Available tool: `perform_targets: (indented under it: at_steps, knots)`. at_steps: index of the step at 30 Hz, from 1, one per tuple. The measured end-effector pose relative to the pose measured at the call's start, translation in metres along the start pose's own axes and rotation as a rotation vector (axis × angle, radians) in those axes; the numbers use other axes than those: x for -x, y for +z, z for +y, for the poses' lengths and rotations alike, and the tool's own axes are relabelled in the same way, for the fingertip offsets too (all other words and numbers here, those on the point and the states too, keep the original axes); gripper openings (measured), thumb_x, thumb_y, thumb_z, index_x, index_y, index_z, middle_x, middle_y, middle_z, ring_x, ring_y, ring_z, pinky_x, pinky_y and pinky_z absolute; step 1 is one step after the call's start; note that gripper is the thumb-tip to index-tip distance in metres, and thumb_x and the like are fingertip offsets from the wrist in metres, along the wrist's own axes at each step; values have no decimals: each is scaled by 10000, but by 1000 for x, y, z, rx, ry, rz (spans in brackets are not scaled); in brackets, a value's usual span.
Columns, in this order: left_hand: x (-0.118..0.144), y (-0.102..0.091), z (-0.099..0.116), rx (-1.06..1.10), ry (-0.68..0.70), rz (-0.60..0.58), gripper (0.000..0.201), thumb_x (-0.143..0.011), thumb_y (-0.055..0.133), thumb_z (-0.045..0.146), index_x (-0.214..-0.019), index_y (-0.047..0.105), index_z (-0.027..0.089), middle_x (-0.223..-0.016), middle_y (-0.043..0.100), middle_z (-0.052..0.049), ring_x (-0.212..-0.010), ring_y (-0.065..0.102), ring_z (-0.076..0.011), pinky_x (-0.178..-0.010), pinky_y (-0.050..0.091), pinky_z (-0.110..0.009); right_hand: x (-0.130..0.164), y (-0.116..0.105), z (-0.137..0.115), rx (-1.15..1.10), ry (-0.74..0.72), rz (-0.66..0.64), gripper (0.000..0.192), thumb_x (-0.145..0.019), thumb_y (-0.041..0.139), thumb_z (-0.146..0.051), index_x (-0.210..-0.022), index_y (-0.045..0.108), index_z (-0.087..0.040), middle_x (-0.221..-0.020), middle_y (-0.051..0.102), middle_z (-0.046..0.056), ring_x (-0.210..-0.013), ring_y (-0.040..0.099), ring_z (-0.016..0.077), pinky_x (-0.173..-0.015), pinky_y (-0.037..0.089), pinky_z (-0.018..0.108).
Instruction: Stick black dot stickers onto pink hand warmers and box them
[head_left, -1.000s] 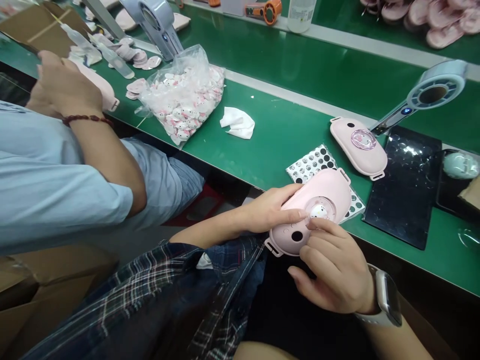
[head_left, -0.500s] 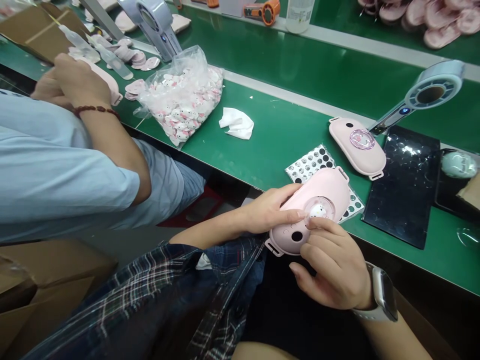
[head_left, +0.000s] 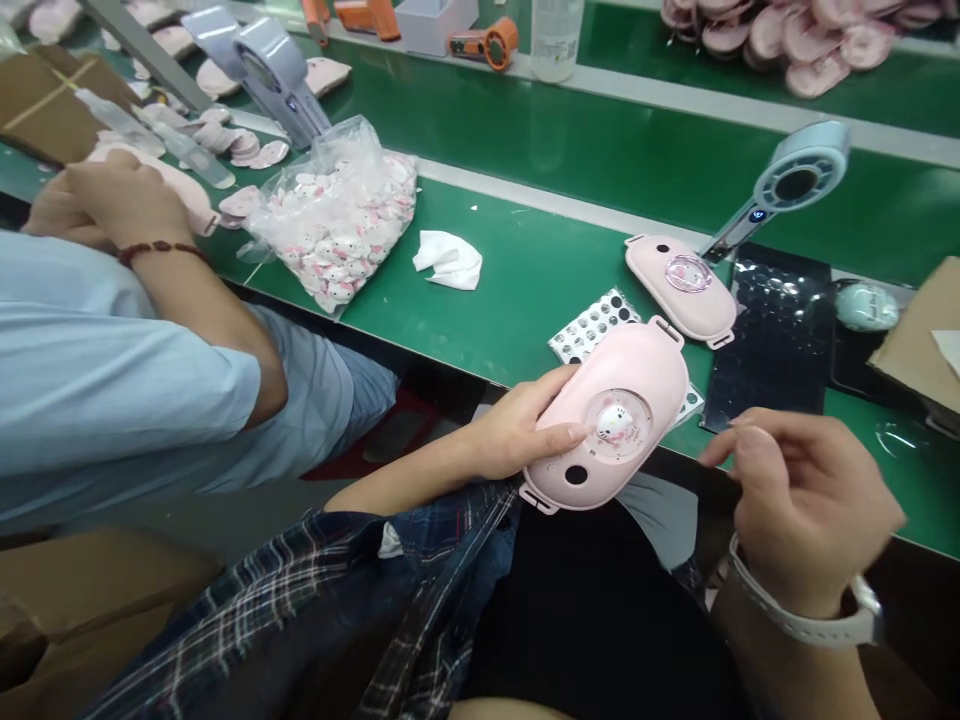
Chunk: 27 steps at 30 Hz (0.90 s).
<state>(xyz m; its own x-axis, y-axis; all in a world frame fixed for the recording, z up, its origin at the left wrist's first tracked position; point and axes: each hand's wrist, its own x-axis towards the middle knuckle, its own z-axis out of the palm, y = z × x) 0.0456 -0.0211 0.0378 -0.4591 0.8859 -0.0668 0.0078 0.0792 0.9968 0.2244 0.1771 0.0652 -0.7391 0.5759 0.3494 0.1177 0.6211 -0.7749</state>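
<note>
Where the right hand (head_left: 814, 500) hovers: right of the case (head_left: 637, 365), well apart from it, by the near edge of the surface (head_left: 525, 225); thumb and fingers bent, and I cannot tell whether they meet.
Left hand (head_left: 529, 430): grip clamped on the case, thumb on top beside the round window (head_left: 634, 425).
Case: pink, tilted over the lap, a white figure in its window, a black dot near the lower end.
Dot sheet (head_left: 592, 325): behind the case, partly hidden.
Second case (head_left: 649, 270): beyond the sheet, lying on the surface.
Black sheet (head_left: 776, 345): just right of it.
Cloth (head_left: 454, 262): white, crumpled.
Bag (head_left: 337, 225): clear, full of white-and-pink pieces.
Co-worker's sleeve (head_left: 150, 330): blue, left; the hands at a third case (head_left: 184, 195).
Fan (head_left: 759, 214): blue, tilted, beyond the second case.
Bottle (head_left: 556, 40): back, right of an orange fan (head_left: 480, 45).
</note>
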Motion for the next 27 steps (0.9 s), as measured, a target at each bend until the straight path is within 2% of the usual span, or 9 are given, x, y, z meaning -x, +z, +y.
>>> perform_targets:
  at_steps: [2, 4, 6, 12, 17, 21, 23, 25, 27]
  knots:
    - [-1, 4, -1, -6, 55, -23, 840, -854, 663, 696, -1467, 525, 139, -1414, 643, -170, -1229, 627, -343, -1045, 486, -437, 5, -2, 11, -54, 162, -42, 250, -980, 689, -432, -1112, 679, -221, -846, 737, 39, -691, 719, 208, -666, 587, 354]
    - [-4, 10, -2, -43, 101, -60, 810, -878, 639, 690, -1466, 525, 145, -1409, 647, -170, -1224, 633, -337, -1054, 490, -440, 13, -2, 20, -258, 220, -251, 487, -954, 712, -535, -1310, 619, -215, -1049, 773, 88, -806, 770, 230, -723, 635, 359]
    - [-10, 20, -1, -115, 125, -143, 774, -904, 622, 665, -1482, 514, 162, -1421, 641, -167, -1223, 636, -334, -1063, 493, -445, 24, -2, 26, -473, 246, -339, 616, -932, 734, -573, -1403, 566, -214, -1227, 749, 132, -968, 776, 255, -813, 658, 372]
    - [-39, 66, 7, -210, 93, -547, 736, -957, 643, 520, -1590, 394, 239, -1440, 616, -148, -1239, 625, -309, -1043, 524, -414, 69, -36, 48, -655, 414, -131, 590, -896, 798, -519, -1365, 603, -220, -1283, 740, 123, -1140, 736, 272, -916, 645, 367]
    - [-58, 103, -2, -61, -142, -827, 681, -994, 592, 509, -1586, 366, 260, -1195, 676, -111, -839, 658, -170, -781, 562, -303, 152, -121, 104, -596, 514, 317, 557, -804, 866, -545, -1252, 673, -277, -1217, 757, 75, -1102, 732, 283, -969, 614, 450]
    - [-78, 130, -41, -93, -370, -954, 629, -999, 551, 535, -1535, 415, 235, -1093, 682, -81, -717, 630, -143, -747, 554, -317, 253, -174, 167, -647, 757, 807, 713, -510, 1013, -565, -1096, 702, -302, -1113, 744, 28, -1027, 704, 249, -948, 592, 418]
    - [-87, 142, -76, -180, -473, -938, 678, -960, 585, 565, -1515, 427, 210, -1050, 685, -67, -668, 599, -136, -679, 530, -303, 299, -175, 198, -669, 898, 995, 729, -456, 1030, -541, -1039, 680, -280, -1103, 727, 17, -988, 681, 208, -875, 587, 346]
    - [-94, 149, -118, -294, -571, -836, 735, -879, 652, 595, -1460, 482, 177, -942, 689, -44, -599, 529, -126, -555, 442, -266, 333, -157, 225, -661, 1013, 1074, 542, -637, 967, -511, -968, 639, -234, -1018, 705, 15, -849, 653, 159, -750, 569, 298]
    - [-98, 151, -156, -389, -694, -635, 737, -776, 722, 592, -1342, 563, 149, -801, 664, -12, -542, 480, -119, -503, 356, -254, 357, -126, 247, -648, 1148, 1121, 339, -878, 809, -452, -974, 622, -186, -934, 667, 9, -725, 603, 118, -647, 530, 255]
